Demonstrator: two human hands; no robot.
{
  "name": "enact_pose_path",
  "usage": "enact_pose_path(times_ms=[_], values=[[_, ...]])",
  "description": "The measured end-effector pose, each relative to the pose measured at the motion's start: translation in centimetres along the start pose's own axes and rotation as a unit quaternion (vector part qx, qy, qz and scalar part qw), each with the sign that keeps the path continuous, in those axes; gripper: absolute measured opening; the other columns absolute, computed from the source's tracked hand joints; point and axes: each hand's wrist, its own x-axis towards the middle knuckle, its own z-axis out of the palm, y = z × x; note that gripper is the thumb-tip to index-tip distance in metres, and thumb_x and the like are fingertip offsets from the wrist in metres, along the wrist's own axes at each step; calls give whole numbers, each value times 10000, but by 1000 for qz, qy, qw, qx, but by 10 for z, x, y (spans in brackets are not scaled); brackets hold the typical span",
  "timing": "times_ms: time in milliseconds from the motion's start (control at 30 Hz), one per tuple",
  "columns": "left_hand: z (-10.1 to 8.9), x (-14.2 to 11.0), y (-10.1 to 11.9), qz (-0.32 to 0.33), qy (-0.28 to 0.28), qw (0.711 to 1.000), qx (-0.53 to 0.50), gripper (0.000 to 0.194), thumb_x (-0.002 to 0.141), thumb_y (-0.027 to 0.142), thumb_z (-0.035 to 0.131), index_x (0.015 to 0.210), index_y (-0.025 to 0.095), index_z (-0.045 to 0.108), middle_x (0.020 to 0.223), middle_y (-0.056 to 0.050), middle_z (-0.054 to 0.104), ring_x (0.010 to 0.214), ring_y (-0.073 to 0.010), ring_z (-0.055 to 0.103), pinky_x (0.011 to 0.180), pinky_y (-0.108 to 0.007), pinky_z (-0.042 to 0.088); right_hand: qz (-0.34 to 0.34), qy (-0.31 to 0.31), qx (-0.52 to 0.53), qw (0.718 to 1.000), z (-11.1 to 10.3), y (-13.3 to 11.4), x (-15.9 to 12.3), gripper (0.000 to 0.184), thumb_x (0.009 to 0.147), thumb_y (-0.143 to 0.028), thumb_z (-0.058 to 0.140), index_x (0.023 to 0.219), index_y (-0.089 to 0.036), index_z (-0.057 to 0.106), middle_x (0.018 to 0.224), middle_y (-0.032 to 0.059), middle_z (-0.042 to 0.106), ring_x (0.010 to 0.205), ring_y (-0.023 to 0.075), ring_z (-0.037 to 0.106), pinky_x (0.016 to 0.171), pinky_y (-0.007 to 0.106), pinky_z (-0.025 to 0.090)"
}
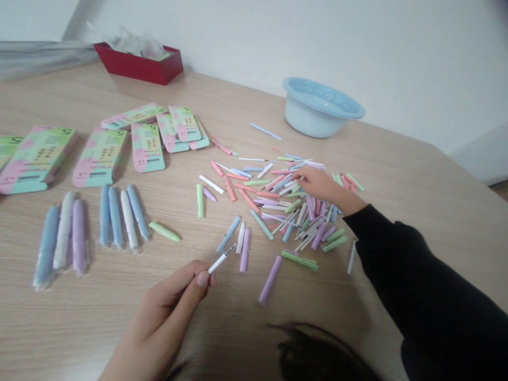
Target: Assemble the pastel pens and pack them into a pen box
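My left hand pinches a thin white pen refill between thumb and forefinger, its dark-marked end pointing up and right. Over the far part of a heap of loose pen parts is my right hand, fingers bent together and pointing down. Whatever lies between those fingertips, if anything, is too small to make out. The heap mixes pink, purple, green, blue and white barrels and caps with thin refills. Just beyond the left hand's refill lie a blue barrel, a white cap and a purple barrel.
Several capped pens in clear wrap lie at left, beside a green pen cap. Printed pastel cartons are spread behind them. At the back stand a red box holding clear plastic and a light blue basin.
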Motion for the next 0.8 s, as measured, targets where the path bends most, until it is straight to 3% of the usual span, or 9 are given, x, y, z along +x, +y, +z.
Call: enact_pose_path(times_ms=[200,300,500,667,800], values=[[-4,2,-7,13,-16,1000,23,469,956,595,527,697,211,601,610,27,461,559,-139,399,510,-236,349,-26,-40,-9,999,10,6,16,301,826,-83,525,996,-132,768,1057,126,754,1006,242,657,969,374,473],[-7,4,-11,23,-33,999,30,469,974,589,508,717,210,606,659,14,518,614,-146,470,566,-229,406,-50,-57,-5,997,12,1,14,273,818,-89,547,962,-148,771,1038,119,754,1001,243,664,966,375,476],[-13,4,-10,24,25,999,17,479,982,587,502,702,210,597,634,22,473,584,-139,426,528,-236,364,-77,-50,0,996,-2,-16,16,282,847,-98,512,970,-140,762,1055,138,733,1045,265,657,967,391,469],[-17,5,-11,30,73,997,10,465,986,564,509,697,209,593,631,24,469,584,-142,420,530,-246,360,-122,-63,23,990,-11,-76,42,300,898,-102,465,993,-146,746,1089,123,750,1023,225,662,930,328,458],[-17,8,-6,38,65,997,32,438,988,538,505,717,209,608,630,19,496,596,-152,461,539,-252,381,-159,-110,42,980,-1,-140,68,250,941,-207,495,866,-158,728,877,89,769,828,190,666,763,279,452]])
